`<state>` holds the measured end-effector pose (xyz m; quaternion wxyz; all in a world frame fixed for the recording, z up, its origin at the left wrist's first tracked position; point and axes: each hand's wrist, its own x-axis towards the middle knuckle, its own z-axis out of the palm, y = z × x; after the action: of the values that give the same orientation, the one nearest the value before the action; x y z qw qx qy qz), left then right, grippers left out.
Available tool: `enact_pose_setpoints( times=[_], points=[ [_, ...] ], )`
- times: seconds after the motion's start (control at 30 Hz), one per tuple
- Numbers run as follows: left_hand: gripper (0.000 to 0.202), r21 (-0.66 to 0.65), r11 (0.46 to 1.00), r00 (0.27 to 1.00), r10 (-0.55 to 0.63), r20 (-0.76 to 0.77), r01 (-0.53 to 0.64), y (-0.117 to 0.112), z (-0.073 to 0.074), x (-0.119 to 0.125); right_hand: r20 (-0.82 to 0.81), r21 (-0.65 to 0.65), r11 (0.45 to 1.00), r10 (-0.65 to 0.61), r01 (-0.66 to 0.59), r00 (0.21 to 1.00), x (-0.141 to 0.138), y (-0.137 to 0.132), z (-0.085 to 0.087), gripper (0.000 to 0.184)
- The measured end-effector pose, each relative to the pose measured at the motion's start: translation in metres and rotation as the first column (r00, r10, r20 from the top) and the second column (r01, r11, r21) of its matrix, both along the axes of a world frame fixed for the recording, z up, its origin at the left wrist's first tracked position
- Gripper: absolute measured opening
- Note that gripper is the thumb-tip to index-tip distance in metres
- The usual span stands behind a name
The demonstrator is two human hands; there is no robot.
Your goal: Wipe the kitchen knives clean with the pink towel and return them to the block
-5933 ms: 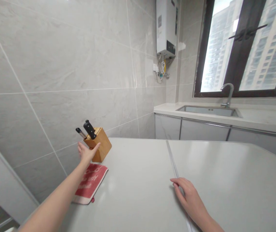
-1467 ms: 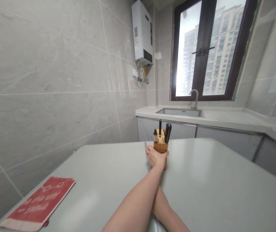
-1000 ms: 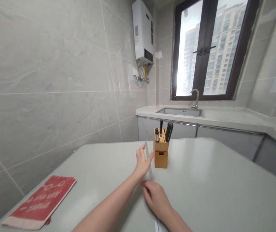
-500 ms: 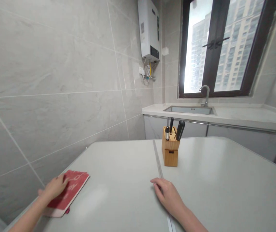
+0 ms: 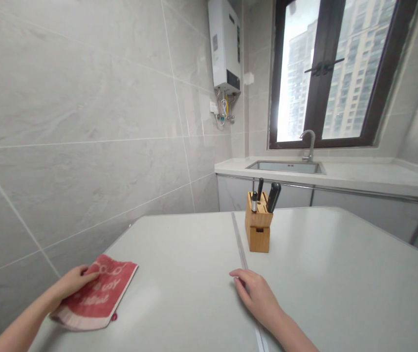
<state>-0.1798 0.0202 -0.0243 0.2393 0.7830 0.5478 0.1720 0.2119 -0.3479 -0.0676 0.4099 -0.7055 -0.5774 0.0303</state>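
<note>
Well to the left of the wooden knife block (image 5: 258, 237), which stands on the white table (image 5: 190, 264), the left hand (image 5: 71, 283) grips the red cloth (image 5: 102, 293) by its edge, while the loosely curled right hand (image 5: 259, 295) lies before the block and the sink (image 5: 285, 167) sits beyond.

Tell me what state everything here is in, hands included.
Towel: folded, gripped at one edge.
Left hand: closed on the towel.
Right hand: loosely curled, nothing seen in it.
Knife block: upright on the table, black handles sticking out of its top.
Tap: no running water visible.
Window: looks shut.
Heater: can't tell whether on.
</note>
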Motion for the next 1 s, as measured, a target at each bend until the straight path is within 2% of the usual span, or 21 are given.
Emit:
enact_pose_setpoints(
  times=[0.1,0.17,0.23,0.3,0.37,0.4,0.43,0.5,0.57,0.6,0.67,0.73,0.77,0.8,0.87,0.93,1.0],
  points=[
    [0.046,-0.045,0.993,0.986,-0.102,0.132,0.109,-0.036,0.041,0.033,-0.01,0.0,1.0,-0.003,0.003,1.0,0.0,0.0,-0.001,0.026],
    [0.049,-0.092,0.971,0.958,-0.197,0.21,0.22,-0.065,0.069,0.059,-0.018,-0.004,1.0,-0.002,0.002,1.0,-0.001,0.001,-0.002,0.026],
    [0.051,-0.115,0.95,0.92,-0.244,0.308,0.291,-0.096,0.093,0.085,-0.027,-0.009,1.0,-0.003,0.003,1.0,-0.001,0.0,-0.001,0.027],
    [0.053,-0.191,0.909,0.855,-0.252,0.454,0.369,-0.126,0.107,0.11,-0.037,-0.01,1.0,-0.007,0.007,0.999,-0.001,0.0,0.0,0.027],
    [0.054,-0.302,0.84,0.771,-0.196,0.606,0.45,-0.157,0.112,0.134,-0.051,-0.009,1.0,-0.011,0.01,0.999,0.0,-0.001,0.002,0.027],
    [0.053,-0.37,0.789,0.735,-0.147,0.662,0.491,-0.172,0.111,0.145,-0.059,-0.009,1.0,-0.007,0.006,0.998,0.0,-0.002,0.002,0.027],
    [0.052,-0.423,0.743,0.703,-0.089,0.705,0.518,-0.187,0.108,0.156,-0.069,-0.007,1.0,-0.001,0.0,0.998,0.0,-0.001,0.002,0.027],
    [0.048,-0.469,0.687,0.621,0.033,0.783,0.554,-0.216,0.096,0.177,-0.125,0.001,1.0,0.028,-0.028,0.992,0.0,0.0,0.001,0.026],
    [0.045,-0.548,0.605,0.582,0.165,0.796,0.578,-0.241,0.079,0.196,-0.281,0.029,0.994,0.106,-0.102,0.954,-0.001,0.002,0.0,0.023],
    [0.045,-0.58,0.557,0.568,0.221,0.793,0.594,-0.251,0.068,0.205,-0.397,0.064,0.989,0.145,-0.131,0.906,-0.001,0.003,-0.001,0.022],
    [0.04,-0.606,0.485,0.535,0.295,0.792,0.63,-0.264,0.044,0.222,-0.651,0.157,0.98,0.198,-0.125,0.733,-0.002,0.004,0.0,0.026],
    [0.033,-0.604,0.442,0.507,0.328,0.797,0.663,-0.268,0.017,0.236,-0.831,0.221,0.973,0.227,-0.073,0.508,-0.002,0.003,0.002,0.034],
    [0.03,-0.598,0.438,0.495,0.336,0.801,0.671,-0.267,0.004,0.241,-0.884,0.236,0.97,0.241,-0.062,0.4,-0.002,0.002,0.003,0.038],
    [0.026,-0.577,0.466,0.47,0.333,0.817,0.671,-0.264,-0.007,0.246,-0.917,0.247,0.966,0.258,-0.072,0.304,-0.001,0.002,0.005,0.041],
    [0.021,-0.532,0.541,0.454,0.284,0.844,0.652,-0.256,-0.025,0.252,-0.946,0.26,0.958,0.277,-0.119,0.167,-0.001,0.001,0.008,0.047],
    [0.022,-0.488,0.588,0.493,0.168,0.854,0.644,-0.248,-0.037,0.255,-0.96,0.242,0.956,0.261,-0.167,0.102,0.0,0.0,0.01,0.055],
    [0.025,-0.432,0.631,0.534,0.032,0.845,0.645,-0.241,-0.043,0.254,-0.967,0.204,0.955,0.231,-0.216,0.105,0.001,0.001,0.012,0.062]
  ],
)
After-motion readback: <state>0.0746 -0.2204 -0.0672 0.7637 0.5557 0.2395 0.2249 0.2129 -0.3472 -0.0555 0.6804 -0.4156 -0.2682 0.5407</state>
